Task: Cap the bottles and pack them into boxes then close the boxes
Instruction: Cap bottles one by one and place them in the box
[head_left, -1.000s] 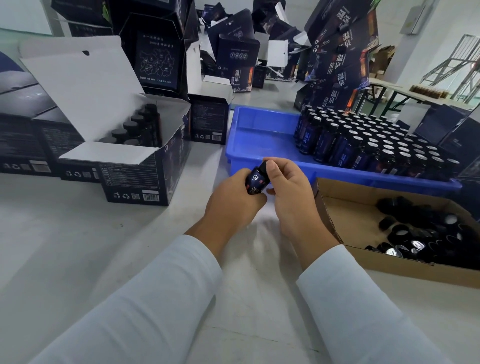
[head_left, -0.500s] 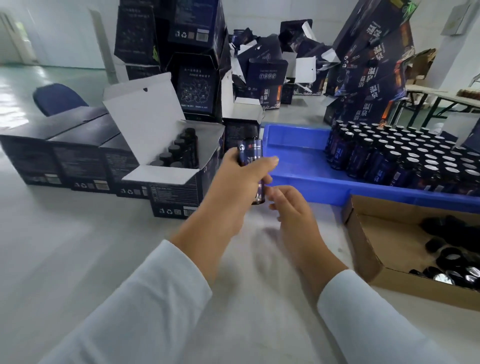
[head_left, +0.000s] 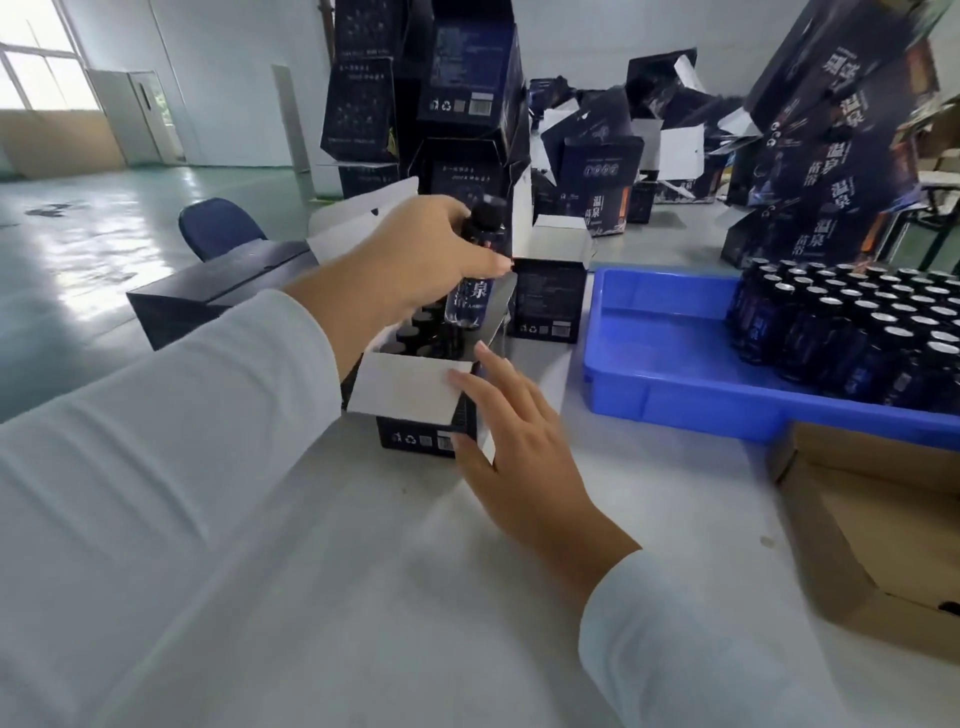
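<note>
Left hand (head_left: 415, 260) is curled around a small dark glass bottle with a black cap (head_left: 475, 270), gripping it near the neck and holding it upright, its base over the open top of a dark blue cardboard box with white inner flaps (head_left: 415, 410). Capped bottles already stand inside that box. Right hand (head_left: 519, 441) lies with fingers straight, fingertips touching the box's near white flap and thumb against its right corner. The bottle label bears white Chinese characters, "泉" legible. Recycling symbols and a barcode are printed on the box's front face. To the right, a blue plastic tray (head_left: 665, 384) holds rows of dark bottles (head_left: 857, 332), and an open brown cardboard carton (head_left: 852, 530) sits nearer. All stand on a white table (head_left: 363, 571). Stacked dark printed boxes (head_left: 841, 130) behind read "温泉". The room has a glossy green floor (head_left: 104, 223) and white walls.
</note>
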